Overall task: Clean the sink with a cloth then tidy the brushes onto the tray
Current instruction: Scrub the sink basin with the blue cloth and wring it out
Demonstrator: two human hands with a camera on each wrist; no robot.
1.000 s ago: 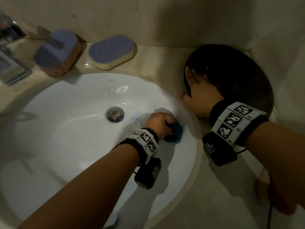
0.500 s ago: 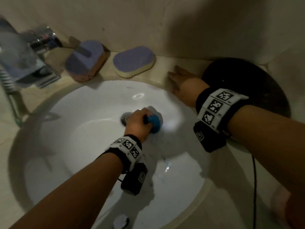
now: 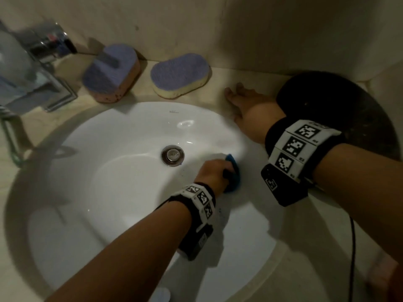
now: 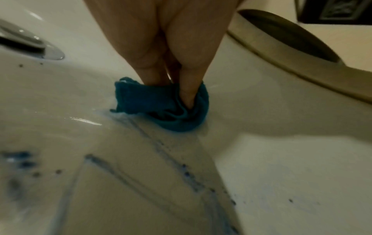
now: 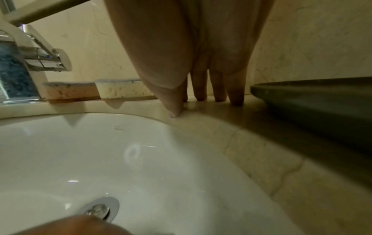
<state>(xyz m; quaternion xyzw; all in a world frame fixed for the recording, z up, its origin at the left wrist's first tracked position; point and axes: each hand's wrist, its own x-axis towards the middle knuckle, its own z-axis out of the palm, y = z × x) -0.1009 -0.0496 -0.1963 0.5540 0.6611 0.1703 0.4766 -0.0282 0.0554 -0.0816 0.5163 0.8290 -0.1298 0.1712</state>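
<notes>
So the left hand (image 3: 214, 172) is bunching up a small blue cloth (image 4: 161, 103) and pressing it down on the white sink (image 3: 122, 192) wall, just right of the drain (image 3: 172, 154), a bit right of centre in the head view. In the left wrist view the fingers (image 4: 187, 89) are digging into the folds, pinching the cloth into a wad rather than laying it flat, which I'm guessing is to put more pressure on a small spot. Makes sense, since bluish streaks and specks (image 4: 181, 167) are showing on the basin in the lower half of that view, so the wiping part looks far from done.

The right hand (image 3: 248, 110) isn't holding anything. It's lying flat with straight fingers on the beige counter (image 5: 251, 151), upper right of the head view, fingertips (image 5: 237, 98) touching the stone between the sponges and the dark round tray (image 3: 349, 110). Looks like it's just bracing the person while leaning over the bowl.

The two purple-topped brushes (image 3: 180, 76) are sitting along the wall at the top centre, near the tap (image 3: 39, 68) in the upper left, well apart from the tray. So the tidying bit isn't started yet, as far as I can judge.
</notes>
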